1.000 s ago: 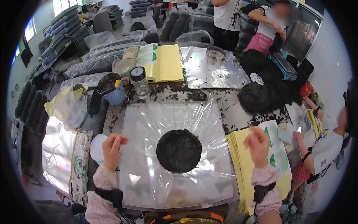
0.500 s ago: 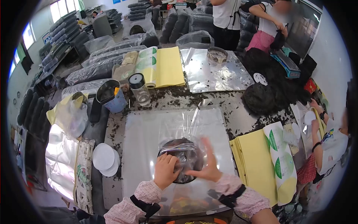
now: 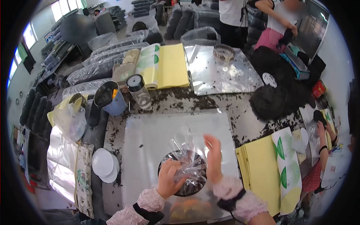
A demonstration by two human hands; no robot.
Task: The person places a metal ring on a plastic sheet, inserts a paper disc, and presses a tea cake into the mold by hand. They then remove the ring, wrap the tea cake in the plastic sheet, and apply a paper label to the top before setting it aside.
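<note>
A dark round cake (image 3: 190, 190) lies on the pale board in front of me, under clear plastic film (image 3: 186, 165) whose loose part is bunched up over its middle. My left hand (image 3: 170, 179) rests on the cake's left side with fingers curled around the gathered film. On the right, my right hand (image 3: 214, 159) is raised beside the cake, fingers stretched upward and the palm turned toward the film; nothing shows in it. The fingertips of the left hand are partly hidden by the film.
The board (image 3: 140, 150) sits on a table strewn with dark flakes. Yellow sheets (image 3: 258, 172) lie right, white discs (image 3: 103, 165) left. Behind are a blue cup (image 3: 115, 105), a clear jar (image 3: 139, 92), a foil sheet (image 3: 210, 80) and a dark heap (image 3: 266, 101). Other people stand at the right.
The film has been drawn from lying spread over the cake into a crumpled bunch at its centre. My right hand has come off it and turned upright; the left stays at the cake.
</note>
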